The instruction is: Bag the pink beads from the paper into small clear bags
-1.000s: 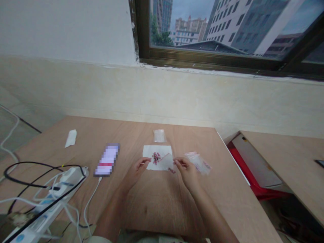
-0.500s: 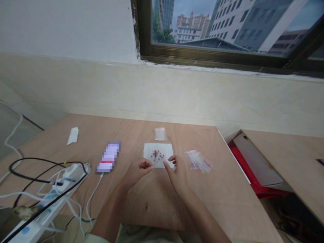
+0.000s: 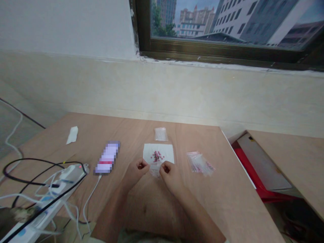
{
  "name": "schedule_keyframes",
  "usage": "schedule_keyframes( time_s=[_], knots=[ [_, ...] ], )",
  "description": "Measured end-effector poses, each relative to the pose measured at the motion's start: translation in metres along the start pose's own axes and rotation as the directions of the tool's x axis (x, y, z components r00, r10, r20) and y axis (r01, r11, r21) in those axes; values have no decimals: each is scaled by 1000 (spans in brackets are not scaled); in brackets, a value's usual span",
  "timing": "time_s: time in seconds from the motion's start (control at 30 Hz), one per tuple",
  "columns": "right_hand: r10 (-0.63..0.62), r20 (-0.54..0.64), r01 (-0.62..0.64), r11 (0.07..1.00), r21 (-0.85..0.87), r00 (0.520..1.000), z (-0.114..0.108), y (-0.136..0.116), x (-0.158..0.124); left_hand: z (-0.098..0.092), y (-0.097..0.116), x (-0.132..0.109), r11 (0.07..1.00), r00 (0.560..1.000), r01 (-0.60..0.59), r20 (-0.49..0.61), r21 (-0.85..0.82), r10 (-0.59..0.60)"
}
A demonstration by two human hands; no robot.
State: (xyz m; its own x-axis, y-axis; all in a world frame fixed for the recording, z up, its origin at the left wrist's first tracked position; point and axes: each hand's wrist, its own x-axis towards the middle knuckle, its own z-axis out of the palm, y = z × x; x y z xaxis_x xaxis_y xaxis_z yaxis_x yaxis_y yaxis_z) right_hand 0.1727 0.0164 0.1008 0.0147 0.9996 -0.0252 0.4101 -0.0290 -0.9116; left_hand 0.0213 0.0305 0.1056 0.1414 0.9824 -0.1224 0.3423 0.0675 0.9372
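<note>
Window (image 3: 222,49) cut off, upper right; left hand (image 3: 136,171) and right hand (image 3: 171,173), lower centre, pinch a barely discernible bag (image 3: 155,170).

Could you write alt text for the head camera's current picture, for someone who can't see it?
A person's left hand and right hand pinch a small clear bag at the near edge of white paper holding pink-red pieces. A heap of bags lies rightward on the wooden table; a phone and power strip are leftward.

We can read no text, label, brand, number or sign here; the screen of the smartphone (image 3: 107,158) is pixelated into coloured blocks, showing us no legible words.
</note>
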Motion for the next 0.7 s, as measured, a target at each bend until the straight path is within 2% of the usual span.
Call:
schedule_keyframes(
  time_s=[0.07, 0.13, 0.3, 0.4, 0.5, 0.6, 0.7],
  knots=[
    [13, -64, -16, 999, -39, 998, 2, 2, 3, -1, 2, 1, 999, 995, -10, -97, 43, 14],
    [13, -88, -17, 999, -50, 996, 5, 1, 5, 1, 4, 0, 996, 992, -41, -115, 84, 51],
    [-45, 53, 39, 993, 116, 998, 15, 0, 7, 7, 11, -6, 964, 984, -162, -37, 211, 173],
    [-38, 14, 36, 991, 132, 999, 14, 7, 11, 4, 9, -8, 958, 981, -188, -7, 217, 194],
    [-20, 6, 18, 970, 241, 1000, 9, 15, 15, -2, -1, -5, 988, 996, -92, -6, 128, 93],
    [-14, 150, -47, 916, 399, 989, 5, 18, 19, -6, -15, -1, 999, 998, 52, -27, -16, -52],
    [-6, 277, -125, 882, 454, 961, 8, 19, 22, -5, -27, 2, 971, 982, 162, 130, -178, -139]
  ],
)
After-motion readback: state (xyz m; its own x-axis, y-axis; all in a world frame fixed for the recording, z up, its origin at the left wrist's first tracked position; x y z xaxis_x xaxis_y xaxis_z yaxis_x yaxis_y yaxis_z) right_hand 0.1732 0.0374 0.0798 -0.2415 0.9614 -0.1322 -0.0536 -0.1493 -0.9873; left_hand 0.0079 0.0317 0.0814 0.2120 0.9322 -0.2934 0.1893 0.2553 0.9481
